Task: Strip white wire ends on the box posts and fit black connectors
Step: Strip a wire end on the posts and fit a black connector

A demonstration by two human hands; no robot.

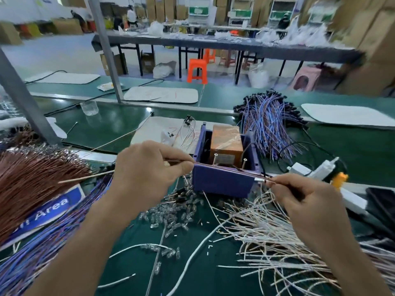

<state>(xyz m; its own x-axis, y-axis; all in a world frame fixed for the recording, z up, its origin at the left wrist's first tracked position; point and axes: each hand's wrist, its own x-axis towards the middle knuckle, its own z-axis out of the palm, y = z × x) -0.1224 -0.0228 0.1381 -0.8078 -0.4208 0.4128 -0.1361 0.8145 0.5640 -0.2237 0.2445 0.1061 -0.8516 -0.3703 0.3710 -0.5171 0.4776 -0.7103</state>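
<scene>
Left hand (147, 167) pinches one end of thin pale wire bundle (226, 167), right hand (305, 201) pinches other end. Bundle runs taut along near rim of purple plastic box (222, 184), mid green surface (192, 248). Loose white wire pile (267, 238) toward near right edge.

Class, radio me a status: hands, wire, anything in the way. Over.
Left hand and right hand each pinch one end of the wires. Wires stretched across purple box front rim, not on posts. Nothing blocking posts.

Bright, even overhead light; glare streaks the green belt (128, 122). My left hand (147, 167) and right hand (307, 201) look sharp, far shelves (239, 11) blur, edges bend outward.
</scene>
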